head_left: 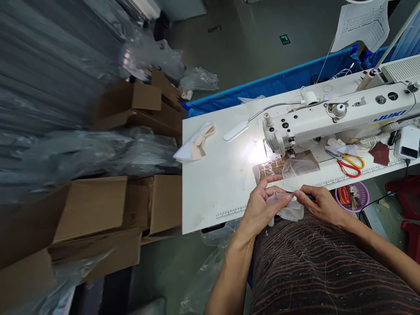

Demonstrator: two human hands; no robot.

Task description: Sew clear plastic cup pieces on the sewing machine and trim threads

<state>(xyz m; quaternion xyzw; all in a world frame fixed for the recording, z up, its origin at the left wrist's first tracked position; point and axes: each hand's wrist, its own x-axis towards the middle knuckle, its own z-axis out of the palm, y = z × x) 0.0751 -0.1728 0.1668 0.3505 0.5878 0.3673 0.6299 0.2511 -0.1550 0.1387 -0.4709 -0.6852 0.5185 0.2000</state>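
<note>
Fabric (288,212) in both hands, on the near side of the sewing machine (348,116)

White and sheer, the fabric hangs over the dark striped clothing (315,262) on the person's lap, just off the machine's near side. The left hand (259,208), nearer the machine's needle end, pinches it between thumb and fingers; the index finger is parted from the others and reaches toward the machine. The right hand (320,203), also on the near side, closes thumb and fingertips on a slim blue-handled tool (309,197) (its dark tip meets the fabric by the left fingertips). How its other fingers lie, I cannot tell.

Below the machine's needle end lie a brown patterned piece (272,167) and a sheer brown piece (303,164), overlapping. A lamp (236,131) on a bendy neck shines onto the white table (213,188) left of the machine, and farther left sits a folded beige and white piece (198,142). In front of the machine's body are scissors (351,165) with red and yellow handles; dark red pieces (379,153) lie to their right, also before the machine. A purple basket (361,197) stands lower, past the table's near edge from the machine. Well left of the machine are open cardboard boxes (92,210).
</note>
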